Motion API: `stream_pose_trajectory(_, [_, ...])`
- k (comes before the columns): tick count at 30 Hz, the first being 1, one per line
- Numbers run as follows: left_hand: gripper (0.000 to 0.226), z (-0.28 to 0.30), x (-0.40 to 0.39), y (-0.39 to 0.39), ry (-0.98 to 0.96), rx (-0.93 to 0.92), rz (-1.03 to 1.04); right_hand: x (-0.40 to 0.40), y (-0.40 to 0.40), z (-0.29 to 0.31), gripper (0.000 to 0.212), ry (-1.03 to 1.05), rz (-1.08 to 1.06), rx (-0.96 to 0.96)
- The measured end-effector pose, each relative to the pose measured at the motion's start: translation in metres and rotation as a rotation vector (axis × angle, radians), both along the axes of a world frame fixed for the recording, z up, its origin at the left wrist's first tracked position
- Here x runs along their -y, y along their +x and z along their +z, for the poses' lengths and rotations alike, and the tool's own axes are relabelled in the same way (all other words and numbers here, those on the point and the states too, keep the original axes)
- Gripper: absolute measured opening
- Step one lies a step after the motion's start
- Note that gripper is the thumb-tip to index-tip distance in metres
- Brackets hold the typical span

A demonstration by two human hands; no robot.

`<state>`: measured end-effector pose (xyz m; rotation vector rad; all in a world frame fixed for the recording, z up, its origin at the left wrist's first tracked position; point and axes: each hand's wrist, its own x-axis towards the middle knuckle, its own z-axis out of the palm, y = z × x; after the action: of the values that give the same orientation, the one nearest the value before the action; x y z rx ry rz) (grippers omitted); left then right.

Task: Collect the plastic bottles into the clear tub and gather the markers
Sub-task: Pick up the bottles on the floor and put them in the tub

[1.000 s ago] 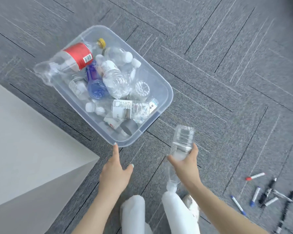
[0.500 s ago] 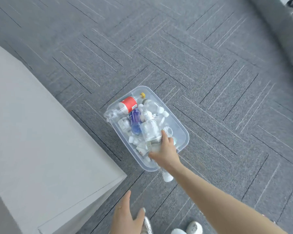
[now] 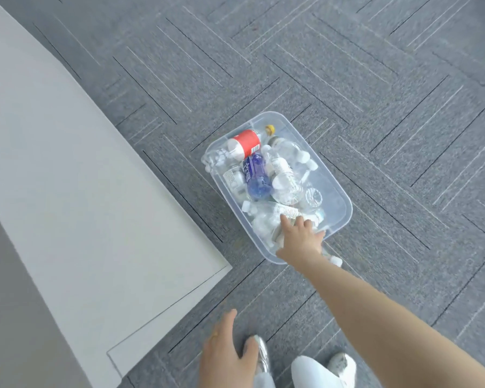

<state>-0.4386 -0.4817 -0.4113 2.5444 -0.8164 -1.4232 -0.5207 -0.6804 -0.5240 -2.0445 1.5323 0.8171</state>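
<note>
**Last bottle at the tub's near corner**

The clear tub (image 3: 345, 208) sits a little right of the frame's centre on the grey carpet (image 3: 375, 79), already crowded with plastic bottles: one with a red label (image 3: 247, 141) at its far end, a blue one (image 3: 256, 177) beside it, and a heap of clear ones (image 3: 287, 180) filling the rest. At the tub's near corner another clear bottle (image 3: 332, 256) lies half hidden under the right hand (image 3: 300, 239); its white-capped end pokes out over the rim toward the bottom of the frame. The right hand reaches palm-down over that corner with fingers spread and the thumb out to the left. Whether it is gripping the bottle or merely resting on it cannot be told, since the palm hides the contact.

The bottles look empty, so they should be very light, thin-walled and easy to dent, slick enough to roll or slide off the pile. The ribbed middle of the body or the stiff neck would probably give the surest hold.

The left hand (image 3: 227, 357) hangs at the bottom centre, loosely open and holding nothing, near a silvery shoe (image 3: 261, 354). A pale flat panel (image 3: 81, 205) fills the left of the frame. No markers are in sight, so that part of the task seems to remain.
</note>
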Motion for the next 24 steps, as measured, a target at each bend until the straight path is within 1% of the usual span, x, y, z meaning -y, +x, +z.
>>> stream_pose_trajectory(2, [0.059, -0.006, 0.001, 0.0, 0.0, -0.016, -0.008, 0.0, 0.003, -0.009, 0.088, -0.003, 0.101, -0.075])
stream_pose_trajectory(4, [0.058, -0.013, 0.003, 0.0, -0.002, -0.045, 0.014, 0.002, 0.007, -0.016, 0.092, -0.013, 0.155, -0.129])
stream_pose_trajectory(6, [0.057, -0.02, 0.005, -0.001, -0.003, -0.072, 0.033, 0.006, 0.009, -0.016, 0.089, -0.015, 0.208, -0.191])
stream_pose_trajectory(8, [0.056, -0.023, 0.008, -0.001, 0.002, -0.081, 0.026, 0.01, 0.007, -0.014, 0.078, -0.006, 0.255, -0.275])
stream_pose_trajectory(10, [0.055, -0.023, 0.013, -0.002, 0.008, -0.091, 0.019, 0.009, 0.001, -0.016, 0.076, -0.005, 0.256, -0.3])
stream_pose_trajectory(12, [0.054, -0.022, 0.019, -0.002, 0.005, -0.108, 0.026, 0.006, -0.004, -0.023, 0.079, -0.02, 0.227, -0.205])
stream_pose_trajectory(14, [0.054, -0.022, 0.024, -0.002, -0.006, -0.108, 0.021, 0.002, -0.006, -0.034, 0.079, -0.08, 0.228, -0.097])
stream_pose_trajectory(17, [0.052, -0.024, 0.026, 0.001, 0.002, -0.073, 0.01, 0.004, -0.001, -0.047, 0.057, -0.151, 0.2, 0.048])
stream_pose_trajectory(20, [0.052, -0.028, 0.023, 0.005, 0.024, -0.049, -0.019, 0.005, 0.015, -0.052, 0.039, -0.14, 0.147, 0.173])
stream_pose_trajectory(21, [0.052, -0.03, 0.021, 0.006, 0.031, -0.047, -0.02, 0.005, 0.02, -0.051, 0.038, -0.115, 0.142, 0.181])
stream_pose_trajectory(24, [0.051, -0.03, 0.017, 0.005, 0.047, -0.043, -0.008, -0.007, 0.023, -0.036, 0.053, -0.067, 0.145, 0.201])
